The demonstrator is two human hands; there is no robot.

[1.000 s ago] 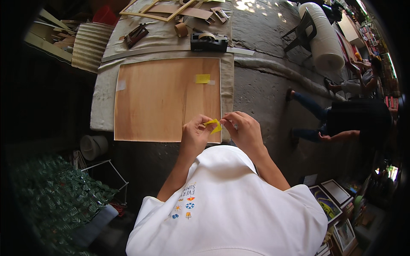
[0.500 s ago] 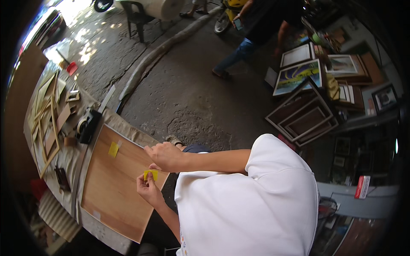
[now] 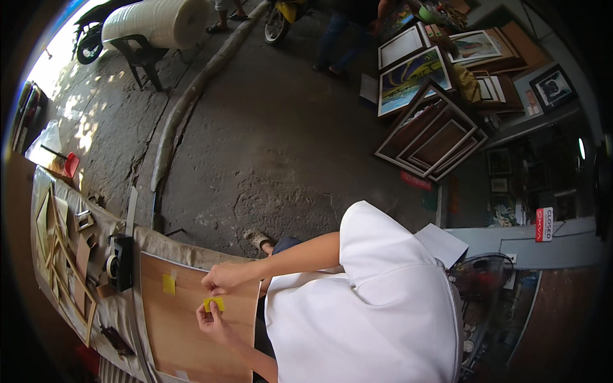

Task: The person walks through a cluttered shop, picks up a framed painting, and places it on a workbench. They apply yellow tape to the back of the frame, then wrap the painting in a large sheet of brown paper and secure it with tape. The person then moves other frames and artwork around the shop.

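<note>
My left hand (image 3: 214, 320) pinches a small yellow square (image 3: 215, 304), perhaps sticky paper or tape, between thumb and fingers. Just above it, my right hand (image 3: 228, 277) is closed, fingertips pointing down beside the square. What those fingertips hold, if anything, is hidden. Both hands are over a light brown wooden panel (image 3: 185, 329) with a pale rim, lying on the cloth-covered table. Another yellow square (image 3: 168, 285) is on the panel near its far left corner, with a small whitish patch beside it.
Left of the panel are a black tape dispenser (image 3: 120, 262), a long metal ruler (image 3: 131, 214) and thin wooden frame strips (image 3: 64, 255). Framed pictures (image 3: 414, 80) and nested frames (image 3: 434, 143) lean at the right. Beyond stand a plastic chair (image 3: 142, 59) and a person (image 3: 341, 38).
The whole view has shifted, so the table sits lower. My hands stay close together, the left still pinching the yellow square. The person in dark clothes has moved farther off.
</note>
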